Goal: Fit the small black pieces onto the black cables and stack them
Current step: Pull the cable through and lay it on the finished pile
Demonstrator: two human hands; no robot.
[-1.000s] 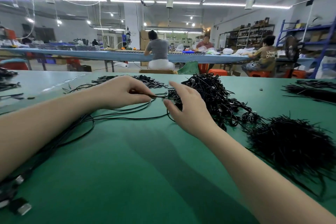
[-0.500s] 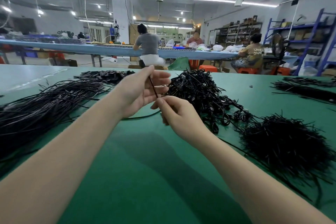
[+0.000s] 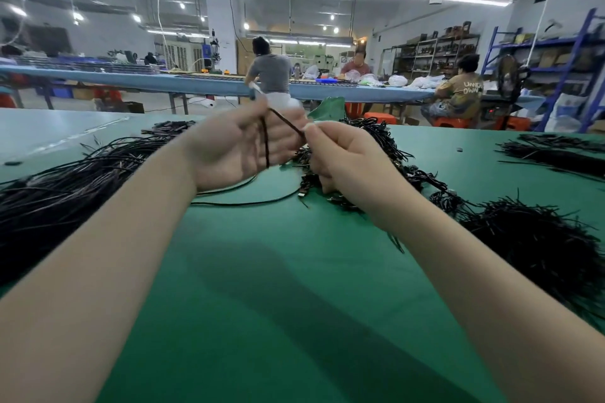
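Shirt (image 3: 465,90) of a seated worker is showing partial lettering "UN… OWN". Black cable (image 3: 284,119) is hanging between raised hands: left hand (image 3: 242,147) is holding it, right hand (image 3: 343,154) is pinching its end, above the green desk (image 3: 262,271).

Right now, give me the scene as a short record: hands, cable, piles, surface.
left hand: raised, palm toward camera, holds black cable
right hand: pinches the cable's upper end
small piece: too blurred to tell
cable heap: table left
tangled cable pile: behind right hand
short black pieces pile: table right
surface: green table
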